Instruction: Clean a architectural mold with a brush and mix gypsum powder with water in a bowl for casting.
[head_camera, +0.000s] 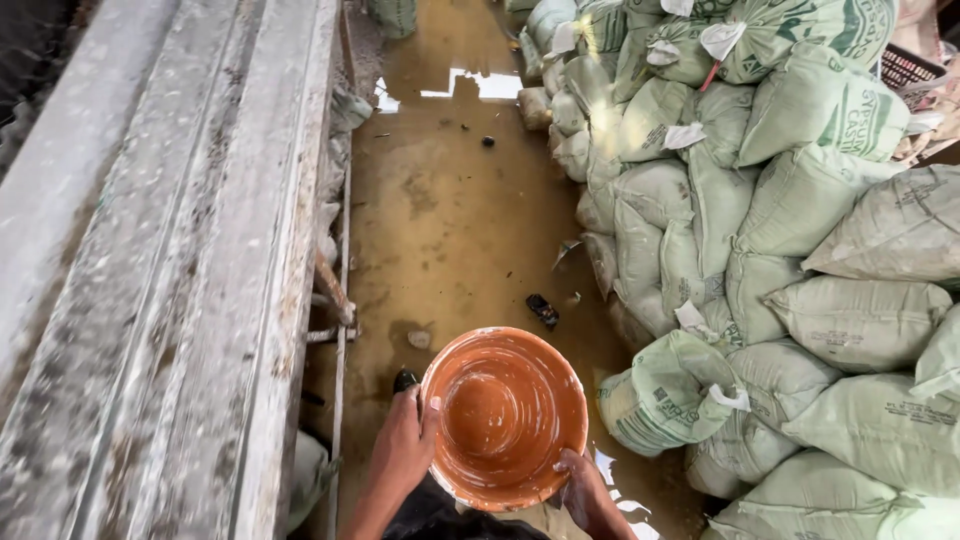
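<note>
Firmly two-handed: left hand (405, 447), right hand (583, 487), orange basin (504, 415)

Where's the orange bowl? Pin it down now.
In the head view, the orange bowl sits bottom centre, gripped by the left hand and right hand, over muddy water.

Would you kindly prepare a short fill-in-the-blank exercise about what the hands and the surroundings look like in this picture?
1. Both hands, the left hand and the right hand, grip the rim of a round ____ bowl streaked with white residue.
2. The floor beneath the bowl is covered with muddy ____.
3. To the person's right, pale green ____ are piled in a heap.
4. A grey concrete ledge runs along the person's ____ side.

Missing words: orange; water; sacks; left
</note>
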